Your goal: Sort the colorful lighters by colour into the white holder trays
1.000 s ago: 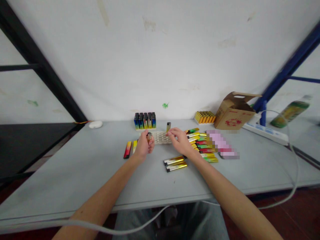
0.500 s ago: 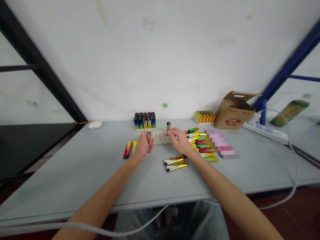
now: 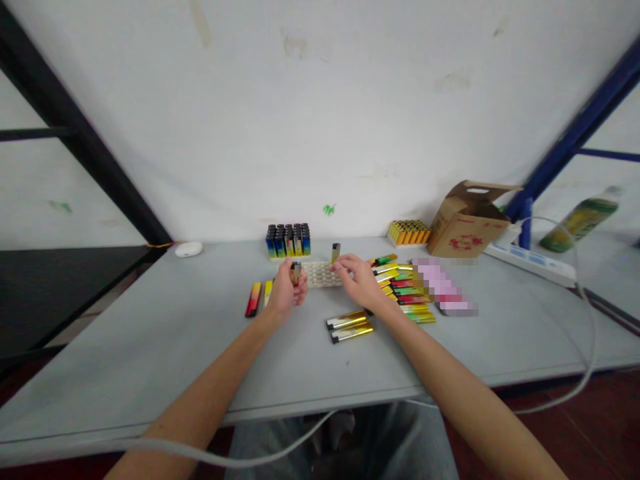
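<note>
My left hand point(image 3: 283, 295) is closed around a lighter point(image 3: 296, 269), whose metal top shows above the fingers. A second lighter point(image 3: 335, 252) stands upright over the far side of a white honeycomb-like tray point(image 3: 321, 275). The fingertips of my right hand point(image 3: 361, 283) pinch it near its lower end. Whether its bottom sits in a tray hole is hidden by the fingers. A red-yellow lighter point(image 3: 254, 299) and a yellow lighter point(image 3: 269, 292) lie left of my left hand. Two white-gold lighters point(image 3: 351, 332) lie nearer me, below the right hand.
A tray of blue-yellow lighters point(image 3: 289, 241) stands by the wall, a block of yellow lighters point(image 3: 410, 233) farther right. Loose lighters point(image 3: 410, 293) lie beside a blurred pink object point(image 3: 443, 285). An open carton point(image 3: 463, 227), a power strip point(image 3: 533, 265) and a white case point(image 3: 189, 249) are also there.
The lighter in my left hand has turned slightly and shows more of its side. My right hand stays at the upright lighter. The view has shifted a little.
</note>
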A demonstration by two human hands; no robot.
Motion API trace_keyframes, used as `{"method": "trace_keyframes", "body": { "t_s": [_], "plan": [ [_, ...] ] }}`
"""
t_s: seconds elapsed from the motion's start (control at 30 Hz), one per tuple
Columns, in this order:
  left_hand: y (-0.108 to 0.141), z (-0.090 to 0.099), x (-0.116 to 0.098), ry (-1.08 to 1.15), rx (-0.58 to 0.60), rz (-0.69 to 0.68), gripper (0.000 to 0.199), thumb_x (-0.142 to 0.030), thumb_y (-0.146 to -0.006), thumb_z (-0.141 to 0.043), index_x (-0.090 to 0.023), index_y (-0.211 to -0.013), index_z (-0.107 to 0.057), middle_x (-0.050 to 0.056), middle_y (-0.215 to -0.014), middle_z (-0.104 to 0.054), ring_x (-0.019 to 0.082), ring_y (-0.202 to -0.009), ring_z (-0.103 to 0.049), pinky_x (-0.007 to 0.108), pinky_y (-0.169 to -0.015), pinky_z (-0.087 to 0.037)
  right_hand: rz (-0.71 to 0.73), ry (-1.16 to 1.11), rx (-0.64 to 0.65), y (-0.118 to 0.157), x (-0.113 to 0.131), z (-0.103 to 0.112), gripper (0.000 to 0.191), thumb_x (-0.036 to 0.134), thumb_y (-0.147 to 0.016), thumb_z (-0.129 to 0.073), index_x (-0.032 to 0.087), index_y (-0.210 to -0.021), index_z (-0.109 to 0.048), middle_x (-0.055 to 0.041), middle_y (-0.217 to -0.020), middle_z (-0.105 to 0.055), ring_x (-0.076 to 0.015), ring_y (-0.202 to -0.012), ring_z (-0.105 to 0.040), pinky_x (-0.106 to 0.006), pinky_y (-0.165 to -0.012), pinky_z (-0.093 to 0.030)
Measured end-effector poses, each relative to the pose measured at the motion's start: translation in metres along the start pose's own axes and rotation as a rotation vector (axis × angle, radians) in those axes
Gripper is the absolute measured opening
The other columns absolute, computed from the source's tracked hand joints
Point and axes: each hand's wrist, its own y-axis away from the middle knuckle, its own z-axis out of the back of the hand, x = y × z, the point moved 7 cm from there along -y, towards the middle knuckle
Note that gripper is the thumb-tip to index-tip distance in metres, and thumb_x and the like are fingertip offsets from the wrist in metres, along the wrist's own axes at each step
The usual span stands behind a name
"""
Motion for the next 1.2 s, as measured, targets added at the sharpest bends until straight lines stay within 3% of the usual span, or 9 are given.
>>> {"method": "trace_keyframes", "body": {
  "t_s": [0.13, 0.47, 0.73, 0.9, 1.03, 1.2],
  "plan": [
    [-0.002, -0.003, 0.001, 0.061, 0.063, 0.019, 0.064, -0.072, -0.086, -0.021, -0.019, -0.058, -0.042, -0.007, -0.044, -0.027, 0.006, -0.033, -0.023, 0.018, -0.035, -0.018, 0.002, 0.007, -0.003, 0.0, 0.0, 0.001, 0.031, 0.029, -0.096, -0.044, 0.016, -0.085, -0.07, -0.0083, -0.092, -0.067, -0.019, -0.09, -0.062, -0.033, -0.085, -0.047],
    [0.0, -0.01, 0.0, 0.152, 0.093, 0.005, 0.047, -0.041, -0.096, -0.025, -0.015, -0.07, -0.054, -0.002, -0.051, -0.039, 0.01, -0.042, -0.035, 0.019, -0.04, -0.028, -0.003, 0.001, 0.003, 0.0, 0.002, 0.0, 0.03, 0.029, -0.096, -0.045, 0.016, -0.084, -0.069, -0.0087, -0.092, -0.067, -0.0196, -0.089, -0.062, -0.033, -0.084, -0.046],
    [0.0, -0.013, -0.004, 0.177, 0.082, -0.107, 0.014, -0.026, -0.086, -0.057, -0.013, -0.082, -0.058, 0.001, -0.069, -0.054, 0.009, -0.059, -0.05, 0.021, -0.055, -0.04, -0.008, -0.058, -0.011, -0.001, 0.009, 0.001, 0.027, 0.029, -0.094, -0.047, 0.015, -0.084, -0.069, -0.0084, -0.091, -0.067, -0.0184, -0.087, -0.062, -0.032, -0.082, -0.047],
    [-0.002, -0.013, -0.003, 0.032, 0.089, -0.239, 0.029, -0.04, -0.077, -0.07, -0.016, -0.088, -0.058, 0.0, -0.076, -0.057, 0.011, -0.068, -0.053, 0.022, -0.059, -0.042, -0.085, -0.184, -0.039, -0.001, 0.01, -0.001, 0.021, 0.033, -0.09, -0.055, 0.017, -0.089, -0.069, -0.0061, -0.089, -0.068, -0.0163, -0.083, -0.062, -0.026, -0.067, -0.048],
    [-0.003, -0.013, -0.002, -0.123, 0.097, -0.299, 0.042, -0.051, -0.073, -0.071, -0.015, -0.092, -0.06, 0.001, -0.081, -0.059, 0.013, -0.073, -0.055, 0.024, -0.062, -0.045, -0.136, -0.298, -0.053, 0.001, 0.006, -0.005, 0.018, 0.033, -0.084, -0.062, 0.017, -0.091, -0.069, -0.0053, -0.089, -0.07, -0.0151, -0.08, -0.064, -0.026, -0.068, -0.049],
    [-0.001, -0.014, -0.005, -0.264, 0.103, -0.35, 0.043, -0.051, -0.075, -0.07, -0.015, -0.097, -0.061, 0.003, -0.083, -0.063, 0.014, -0.073, -0.058, 0.026, -0.065, -0.048, -0.206, -0.392, -0.059, 0.001, 0.0, -0.01, 0.022, 0.037, -0.08, -0.066, 0.016, -0.087, -0.068, -0.0044, -0.084, -0.071, -0.0148, -0.075, -0.063, -0.027, -0.067, -0.05]
  ]
}}
